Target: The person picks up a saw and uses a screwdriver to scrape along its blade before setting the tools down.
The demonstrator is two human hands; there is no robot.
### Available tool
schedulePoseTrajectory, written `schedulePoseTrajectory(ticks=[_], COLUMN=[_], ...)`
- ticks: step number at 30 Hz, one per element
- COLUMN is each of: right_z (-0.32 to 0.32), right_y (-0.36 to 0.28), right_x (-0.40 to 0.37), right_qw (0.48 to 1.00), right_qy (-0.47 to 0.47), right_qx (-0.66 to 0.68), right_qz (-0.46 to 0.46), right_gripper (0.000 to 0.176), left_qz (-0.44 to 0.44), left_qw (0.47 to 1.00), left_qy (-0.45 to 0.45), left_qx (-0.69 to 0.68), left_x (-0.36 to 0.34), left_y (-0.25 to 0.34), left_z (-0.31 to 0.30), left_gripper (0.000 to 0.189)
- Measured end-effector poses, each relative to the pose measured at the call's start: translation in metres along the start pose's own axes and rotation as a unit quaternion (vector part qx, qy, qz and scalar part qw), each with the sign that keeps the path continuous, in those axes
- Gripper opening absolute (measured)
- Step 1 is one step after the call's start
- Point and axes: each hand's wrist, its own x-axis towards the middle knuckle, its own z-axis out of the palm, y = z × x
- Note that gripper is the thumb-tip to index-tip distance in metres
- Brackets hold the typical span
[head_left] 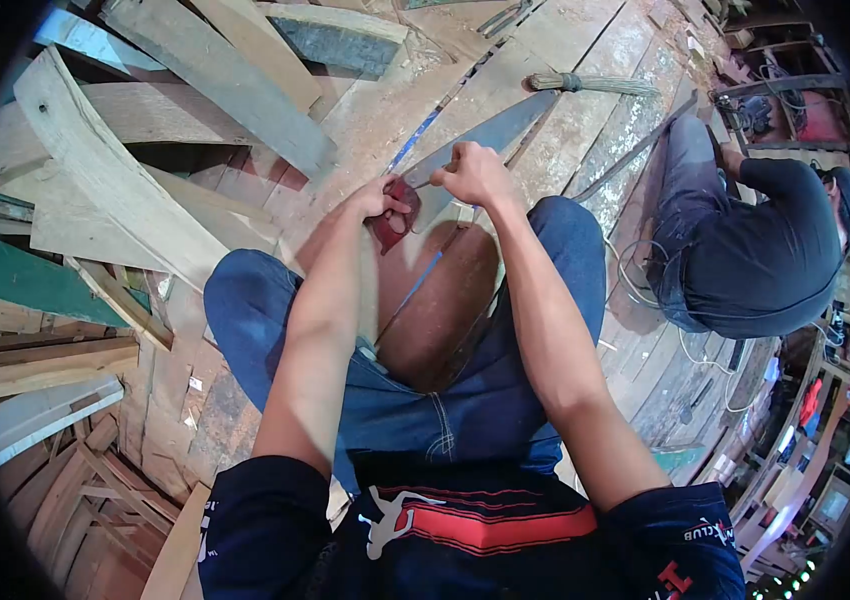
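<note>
My left hand point(382, 199) is closed on a dark red cloth point(395, 222), which hangs below the fingers. Just to its right, my right hand point(473, 174) has its fingers curled round a thin rod-like tool point(424, 184) whose tip points toward the cloth. Under both hands lies a long grey saw blade point(503, 127), or a similar flat metal piece, running up to the right. Its lower end is hidden by the hands. A brown rounded wooden surface point(440, 300) shows between my knees.
Planks and curved boards point(125, 180) are piled at the left. A straw brush point(595, 84) lies on the wooden floor point(570, 150) beyond the blade. Another person point(760, 245) sits bent over at the right, beside a long dark strip point(635, 150) and cables point(630, 275). Shelves point(795, 100) stand behind.
</note>
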Motion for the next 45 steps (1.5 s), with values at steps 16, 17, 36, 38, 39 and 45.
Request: schedulePoseTrajectory(ticks=[16,17,36,38,39,45], right_z=[-0.029,-0.030,-0.026,-0.024,-0.024,-0.021], right_y=[-0.006,-0.005,0.002,0.001,-0.001,-0.006], right_x=[-0.010,-0.010,-0.005,-0.006,-0.006,-0.007], right_qw=[0.999,0.999,1.000,1.000,1.000,0.999], right_qy=[-0.035,-0.023,0.003,-0.004,-0.009,-0.011], right_qx=[-0.021,-0.016,-0.003,-0.006,-0.005,-0.007], right_qz=[-0.015,-0.018,-0.026,-0.025,-0.023,-0.038], right_gripper=[0.039,0.039,0.044,0.045,0.046,0.039], left_qz=[-0.052,-0.057,-0.051,-0.052,-0.052,-0.044], left_qw=[0.995,0.994,0.992,0.991,0.990,0.989], left_qy=[-0.084,-0.088,-0.054,-0.044,-0.039,-0.030], left_qx=[0.031,0.039,0.099,0.117,0.126,0.140], left_x=[0.014,0.017,0.004,0.005,0.005,0.005], left_y=[-0.005,-0.010,-0.011,-0.012,-0.012,-0.011], left_z=[-0.013,-0.015,-0.011,-0.009,-0.010,-0.011], left_gripper=[0.040,0.037,0.037,0.037,0.037,0.038])
